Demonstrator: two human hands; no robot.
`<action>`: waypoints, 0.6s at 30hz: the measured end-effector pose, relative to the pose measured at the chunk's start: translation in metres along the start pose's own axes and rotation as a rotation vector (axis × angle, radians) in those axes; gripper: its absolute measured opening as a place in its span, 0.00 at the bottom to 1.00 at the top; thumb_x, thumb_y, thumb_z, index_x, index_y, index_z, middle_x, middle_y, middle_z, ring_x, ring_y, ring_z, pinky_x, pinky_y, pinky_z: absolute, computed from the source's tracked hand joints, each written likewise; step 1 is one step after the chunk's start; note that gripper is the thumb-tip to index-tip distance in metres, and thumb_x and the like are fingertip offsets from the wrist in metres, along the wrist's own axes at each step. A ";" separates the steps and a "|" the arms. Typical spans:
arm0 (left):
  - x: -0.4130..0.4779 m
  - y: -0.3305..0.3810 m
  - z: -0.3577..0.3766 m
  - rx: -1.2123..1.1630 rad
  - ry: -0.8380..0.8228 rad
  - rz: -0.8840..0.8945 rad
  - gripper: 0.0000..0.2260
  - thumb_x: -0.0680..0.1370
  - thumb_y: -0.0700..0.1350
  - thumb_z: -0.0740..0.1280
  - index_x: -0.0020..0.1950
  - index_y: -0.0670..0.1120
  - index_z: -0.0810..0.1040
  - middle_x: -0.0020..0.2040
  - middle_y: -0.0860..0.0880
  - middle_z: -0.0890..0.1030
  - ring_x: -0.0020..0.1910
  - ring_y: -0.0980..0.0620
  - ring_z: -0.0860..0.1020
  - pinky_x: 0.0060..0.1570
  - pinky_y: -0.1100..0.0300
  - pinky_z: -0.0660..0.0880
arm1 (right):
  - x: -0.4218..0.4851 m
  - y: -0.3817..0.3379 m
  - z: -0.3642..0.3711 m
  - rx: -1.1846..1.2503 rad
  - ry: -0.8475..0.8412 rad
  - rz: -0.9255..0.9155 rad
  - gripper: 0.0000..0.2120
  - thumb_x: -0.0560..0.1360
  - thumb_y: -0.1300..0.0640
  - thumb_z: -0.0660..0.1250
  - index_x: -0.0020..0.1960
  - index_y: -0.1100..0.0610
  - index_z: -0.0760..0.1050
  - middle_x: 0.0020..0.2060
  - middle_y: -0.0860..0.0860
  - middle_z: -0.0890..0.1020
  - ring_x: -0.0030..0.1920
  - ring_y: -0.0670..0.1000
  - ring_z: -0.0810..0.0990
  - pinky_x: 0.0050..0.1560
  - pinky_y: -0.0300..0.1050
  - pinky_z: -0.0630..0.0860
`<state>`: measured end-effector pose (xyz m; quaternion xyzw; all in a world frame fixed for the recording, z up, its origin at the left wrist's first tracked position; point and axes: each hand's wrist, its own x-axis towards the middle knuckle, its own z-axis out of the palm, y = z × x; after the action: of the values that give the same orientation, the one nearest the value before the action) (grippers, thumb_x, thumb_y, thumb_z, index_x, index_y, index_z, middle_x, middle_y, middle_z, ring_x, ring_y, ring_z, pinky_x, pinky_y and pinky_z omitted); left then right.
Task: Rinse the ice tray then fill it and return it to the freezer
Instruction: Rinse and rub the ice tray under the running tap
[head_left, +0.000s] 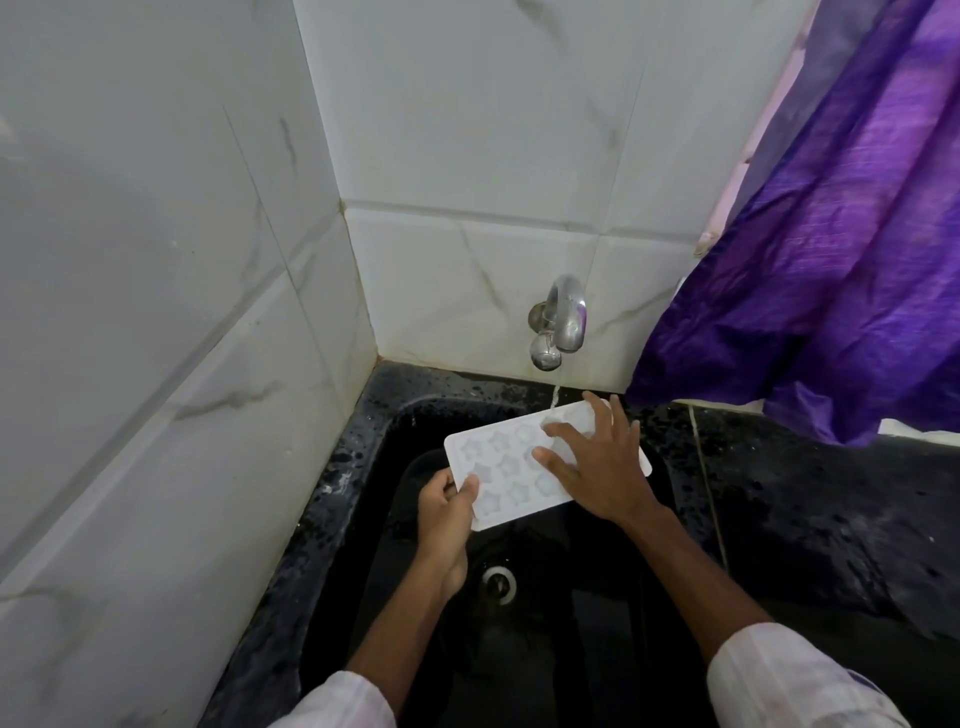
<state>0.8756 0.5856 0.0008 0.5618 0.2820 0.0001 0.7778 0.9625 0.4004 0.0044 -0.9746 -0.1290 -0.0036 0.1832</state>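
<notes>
the white ice tray (501, 453) is held over the black sink (395, 415), its far end tucked under the tap (565, 318) so that the thin stream of water (555, 397) lands on its top face and the run-off drops toward the drain (500, 582). the left hand (447, 512) pinches the near left corner, thumb on top and fingers curled underneath. this looks like the steadying hold that sets the tray roughly level. the right hand (597, 462) lies flat on the far half with its fingers spread across the cavities, apparently to rub them under the flow. i judge this to be the rinse step, with filling and the freezer not yet done.

the tray is a pale, slightly translucent rectangle with rounded corners and a flat rim, moulded in three rows of star-shaped pockets, several of them covered by the right hand. i cannot tell whether the pockets hold water. a purple curtain (831, 260) hangs just right of the tap, against marbled white tiles (467, 130).
</notes>
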 end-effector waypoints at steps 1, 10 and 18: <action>-0.002 0.001 0.000 -0.012 -0.006 -0.002 0.07 0.83 0.39 0.63 0.57 0.42 0.79 0.52 0.44 0.86 0.52 0.44 0.85 0.54 0.44 0.81 | 0.000 -0.002 -0.001 -0.004 0.006 0.014 0.37 0.69 0.23 0.43 0.67 0.39 0.73 0.79 0.57 0.53 0.79 0.64 0.44 0.74 0.71 0.45; -0.009 0.000 0.001 -0.052 0.005 -0.017 0.06 0.83 0.39 0.63 0.57 0.42 0.79 0.52 0.44 0.86 0.53 0.44 0.84 0.56 0.42 0.80 | -0.001 -0.004 -0.004 -0.020 -0.012 0.026 0.37 0.69 0.23 0.43 0.65 0.41 0.75 0.79 0.57 0.55 0.79 0.65 0.47 0.74 0.72 0.47; -0.013 0.002 -0.001 -0.048 0.008 -0.009 0.06 0.82 0.39 0.64 0.56 0.43 0.79 0.51 0.45 0.86 0.52 0.44 0.85 0.56 0.43 0.80 | -0.005 -0.002 -0.002 -0.024 -0.078 0.034 0.28 0.76 0.28 0.50 0.70 0.38 0.69 0.80 0.56 0.51 0.79 0.64 0.44 0.75 0.70 0.47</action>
<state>0.8654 0.5836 0.0081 0.5417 0.2874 0.0057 0.7899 0.9571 0.4006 0.0065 -0.9782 -0.1192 0.0361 0.1665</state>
